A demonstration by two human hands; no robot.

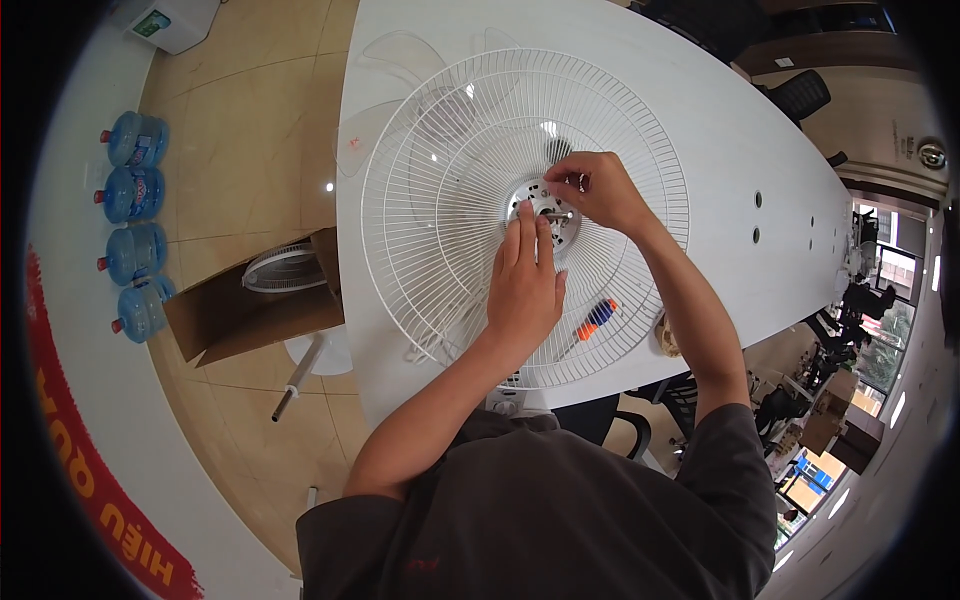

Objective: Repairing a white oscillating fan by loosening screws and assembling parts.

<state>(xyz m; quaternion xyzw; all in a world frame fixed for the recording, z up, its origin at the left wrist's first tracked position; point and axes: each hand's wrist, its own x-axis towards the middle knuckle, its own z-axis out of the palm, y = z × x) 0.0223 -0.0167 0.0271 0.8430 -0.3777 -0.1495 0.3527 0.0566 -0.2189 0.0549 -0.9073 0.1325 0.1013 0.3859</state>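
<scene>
Large round white wire fan grille (470, 200): lies on the long white table (735, 140), in front of the wearer, with a metal shaft (562, 216) standing out through its pale, perforated round hub (517, 192).

Grip: left hand (525, 290) lies loose, fingers extended onto the hub, wrapped around nothing. Right hand (598, 190) has thumb and index drawn together at the hub's upper edge; cannot tell whether a small part sits between the tips.

Handling (judged): light for its width; stiff at the rim, springy along the thin wires, which could bend under a hard push. Smooth coating, probably a little slippery. Best hold: outer rim, at two opposite sides; for steadying, press at the hub.

Count: grille on table, 1; shaft, 1; clear plastic fan blade set (400, 55), partly seen through the wires, 1; orange-and-blue-handled screwdriver (597, 320), 1; blue translucent water bottles (133, 193) by the wall, 4; open brown cardboard box (225, 318), 1, containing 1 white slatted round part (285, 268).
</scene>
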